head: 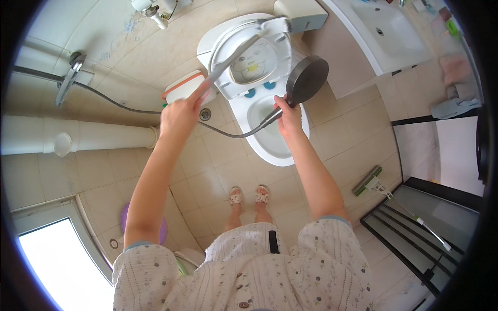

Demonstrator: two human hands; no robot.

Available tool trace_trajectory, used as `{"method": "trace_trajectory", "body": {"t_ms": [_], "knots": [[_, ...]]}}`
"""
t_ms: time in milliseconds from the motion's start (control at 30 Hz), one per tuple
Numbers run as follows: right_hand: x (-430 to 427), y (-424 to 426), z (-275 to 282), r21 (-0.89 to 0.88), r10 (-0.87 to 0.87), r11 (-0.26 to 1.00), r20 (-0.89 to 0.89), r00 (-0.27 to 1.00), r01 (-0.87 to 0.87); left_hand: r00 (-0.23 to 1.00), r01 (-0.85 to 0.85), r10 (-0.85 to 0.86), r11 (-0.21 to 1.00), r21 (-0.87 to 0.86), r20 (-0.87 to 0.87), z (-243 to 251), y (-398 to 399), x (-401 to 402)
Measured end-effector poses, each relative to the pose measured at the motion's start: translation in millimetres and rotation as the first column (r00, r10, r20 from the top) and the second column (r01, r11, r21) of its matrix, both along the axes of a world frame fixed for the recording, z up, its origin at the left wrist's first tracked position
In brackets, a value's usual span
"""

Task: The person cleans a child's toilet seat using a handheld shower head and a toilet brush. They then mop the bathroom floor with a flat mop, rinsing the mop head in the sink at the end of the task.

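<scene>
My left hand grips the grey handle of a long-handled brush, blurred along its length. Its white head with dark bristles is over the raised lid side of a white toilet. In my right hand is a dark round hand shower, held by its handle above the toilet bowl. A grey hose runs from the shower handle, behind my left hand, towards the wall. The toilet lid, bearing a cartoon picture, and the seat stand raised. Whether water flows cannot be made out.
A shower mixer tap and a white pipe line the left wall. A bin with an orange rim stands left of the toilet, near a floor drain. At right are a washbasin, a sponge mop and a black rack.
</scene>
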State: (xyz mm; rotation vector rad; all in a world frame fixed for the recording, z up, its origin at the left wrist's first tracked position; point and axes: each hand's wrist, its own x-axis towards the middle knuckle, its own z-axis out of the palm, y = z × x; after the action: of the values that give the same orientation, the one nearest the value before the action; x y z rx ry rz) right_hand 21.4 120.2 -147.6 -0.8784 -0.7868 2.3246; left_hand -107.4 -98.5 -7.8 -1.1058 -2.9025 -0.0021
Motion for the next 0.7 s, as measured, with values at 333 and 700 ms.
{"method": "trace_trajectory", "body": {"t_ms": [333,700], "knots": [[36,32,-23,-0.147,-0.194,0.973,-0.097,0.976,0.179,0.973,0.166,-0.171,0.985,-0.045,-0.154,8,3,-6],[94,29,-45,-0.22,-0.246,0.945,0.004,0.969,0.241,0.976,0.07,-0.139,0.93,-0.361,-0.17,35,-77,-21]]}}
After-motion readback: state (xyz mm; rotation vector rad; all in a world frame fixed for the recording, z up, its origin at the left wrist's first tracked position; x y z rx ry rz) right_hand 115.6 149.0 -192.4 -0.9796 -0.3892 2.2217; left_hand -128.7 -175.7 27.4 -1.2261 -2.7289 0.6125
